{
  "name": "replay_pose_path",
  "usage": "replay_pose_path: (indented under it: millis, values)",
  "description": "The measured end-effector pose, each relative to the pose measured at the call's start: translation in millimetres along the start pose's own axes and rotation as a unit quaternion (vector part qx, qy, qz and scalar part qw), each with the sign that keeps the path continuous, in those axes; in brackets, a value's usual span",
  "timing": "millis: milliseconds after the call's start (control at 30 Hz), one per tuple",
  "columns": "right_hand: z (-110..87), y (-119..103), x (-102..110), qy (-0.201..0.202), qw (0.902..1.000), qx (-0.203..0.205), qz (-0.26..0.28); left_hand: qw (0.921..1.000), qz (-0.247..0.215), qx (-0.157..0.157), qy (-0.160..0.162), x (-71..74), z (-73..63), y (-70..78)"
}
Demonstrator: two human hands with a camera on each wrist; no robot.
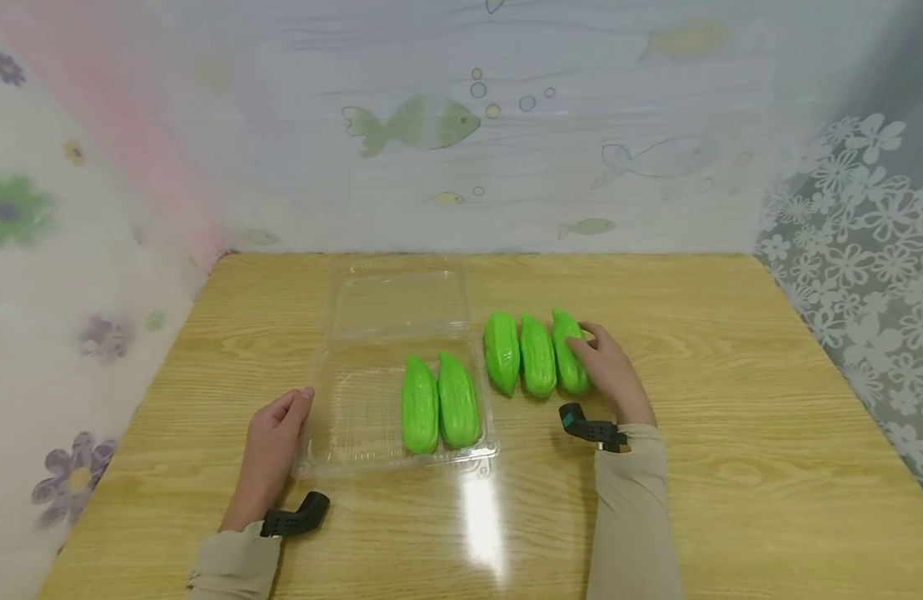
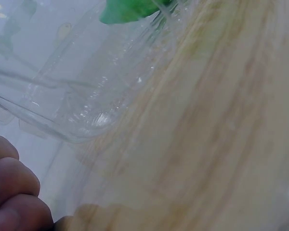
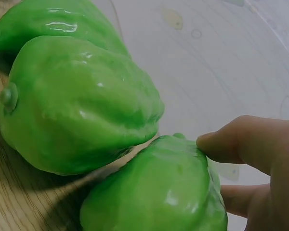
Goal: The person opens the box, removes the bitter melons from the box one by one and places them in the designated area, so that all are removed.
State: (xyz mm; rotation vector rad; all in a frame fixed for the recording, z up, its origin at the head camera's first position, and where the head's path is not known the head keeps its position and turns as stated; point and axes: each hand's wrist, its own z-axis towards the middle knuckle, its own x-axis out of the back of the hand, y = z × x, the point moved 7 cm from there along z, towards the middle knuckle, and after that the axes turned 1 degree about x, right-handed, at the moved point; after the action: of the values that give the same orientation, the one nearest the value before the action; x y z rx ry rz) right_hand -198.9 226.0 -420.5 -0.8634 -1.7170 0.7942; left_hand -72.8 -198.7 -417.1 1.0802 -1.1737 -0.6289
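Observation:
A glossy green ridged vegetable (image 1: 570,354), elongated with a tapering tip, lies on the table at the right end of a row of three. My right hand (image 1: 607,367) grips its right side; in the right wrist view the thumb (image 3: 231,139) is against its upper surface. Two like it, a middle one (image 1: 538,357) and a left one (image 1: 501,350), lie alongside. My left hand (image 1: 274,442) has curled fingers and holds the left edge of a clear plastic container (image 1: 356,417). Two more green vegetables (image 1: 439,404) sit side by side in the container's right half.
The container's clear lid (image 1: 401,296) is folded back, away from me. The wooden table (image 1: 716,375) meets a wall (image 1: 551,167) with printed fish at its far edge. Black wrist cameras (image 1: 296,515) are strapped on both wrists.

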Motion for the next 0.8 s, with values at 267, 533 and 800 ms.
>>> replay_pose_path:
  millis: [267, 533, 800]
  values:
    - [-0.2, -1, 0, -0.010, 0.9996, 0.011, -0.024, 0.9999, 0.002, 0.013, 0.005, 0.3, 3.4, -5.8]
    - [2.5, -1, -1, -0.013, 0.9991, 0.005, -0.040, 0.9999, 0.000, 0.010, 0.004, -0.1, 6.6, -1.2]
    - [5.2, 0, -1, -0.007, 0.9990, 0.004, -0.043, 1.0000, 0.000, 0.008, -0.002, -0.3, -0.8, 22.6]
